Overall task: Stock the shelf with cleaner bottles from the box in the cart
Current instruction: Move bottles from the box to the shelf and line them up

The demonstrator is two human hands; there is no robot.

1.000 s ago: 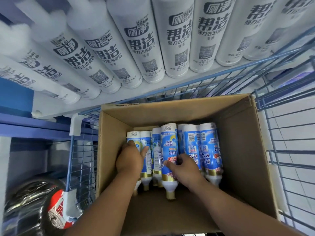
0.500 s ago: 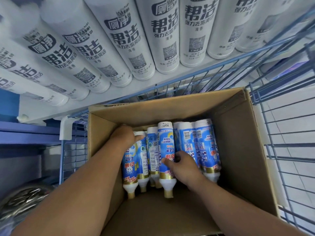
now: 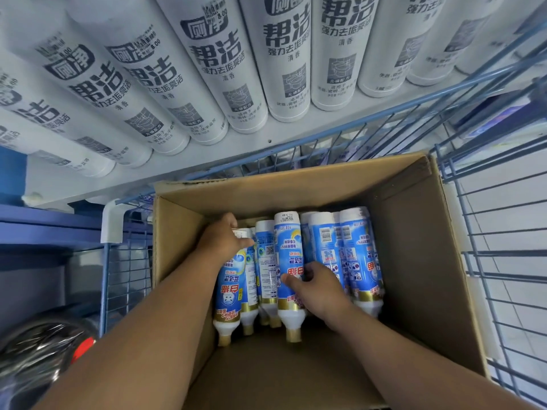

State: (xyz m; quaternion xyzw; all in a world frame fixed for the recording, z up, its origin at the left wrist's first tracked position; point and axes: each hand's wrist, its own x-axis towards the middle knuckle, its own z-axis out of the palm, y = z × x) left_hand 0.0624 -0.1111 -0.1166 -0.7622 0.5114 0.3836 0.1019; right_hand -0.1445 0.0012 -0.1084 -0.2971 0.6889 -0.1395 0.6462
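While reaching down from the lower left of the frame, left hand (image 3: 222,235) wrapped over the flat base end of the leftmost blue bottle (image 3: 229,294) in the cardboard box (image 3: 420,261), thumb pointing right across the neighbouring bottle. Fingers curled round the far side of that bottle, out of sight. Bottle tilted, its gold cap toward the bottom of the frame, its base lifted under the palm.

Right hand (image 3: 318,287) entering from the lower right, gripping the taller middle bottle (image 3: 288,261) at mid-body, thumb lying across the blue label, fingers tucked behind between this bottle and the ones to its right. Middle bottle raised a little above its neighbours, white neck and gold cap just below the hand.

Rest of the blue bottles (image 3: 349,255) packed side by side in the centre of the box, caps toward the bottom of the frame, bases toward the far wall. Bare brown box floor showing at the lower centre and along the right side.

Box seated inside a blue wire cart (image 3: 479,208), its grid visible at the right and upper centre. Beyond the cart, across the top of the frame, a white shelf (image 3: 207,161) lined with a row of tall white bottles (image 3: 284,60) printed with dark characters. Blue shelving (image 3: 44,220) at the left edge; a shiny dark wrapped object (image 3: 38,353) with a red patch at the lower left, blurred.
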